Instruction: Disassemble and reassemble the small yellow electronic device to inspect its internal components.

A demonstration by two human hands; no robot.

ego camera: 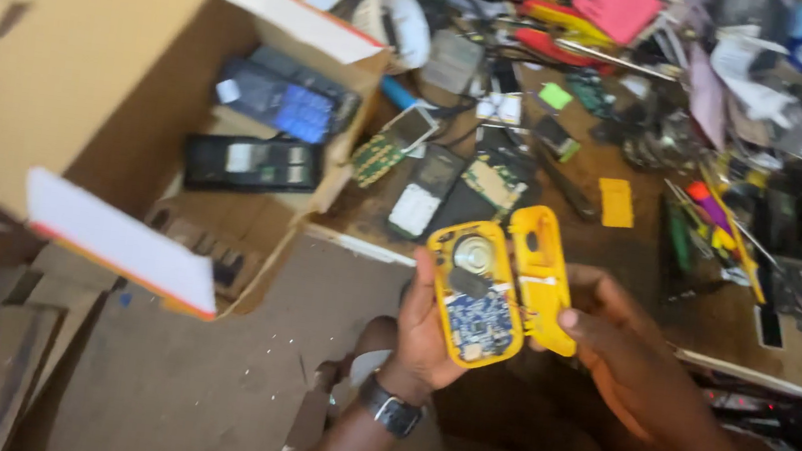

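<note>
Both hands' grip: opened yellow device

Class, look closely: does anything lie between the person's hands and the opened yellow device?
Nothing visible does. The left hand cradles the half with the circuit board, and the right hand grips the cover directly.

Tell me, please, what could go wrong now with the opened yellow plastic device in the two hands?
The left hand holds the yellow plastic shell half with the blue circuit board; the right hand holds the yellow plastic back cover. Any wiring between the halves might tear if they spread further. Both are held beyond the cluttered wooden workbench, so loose parts might drop to the floor. The open cardboard box of phones leans over the bench edge and might tip.
</note>
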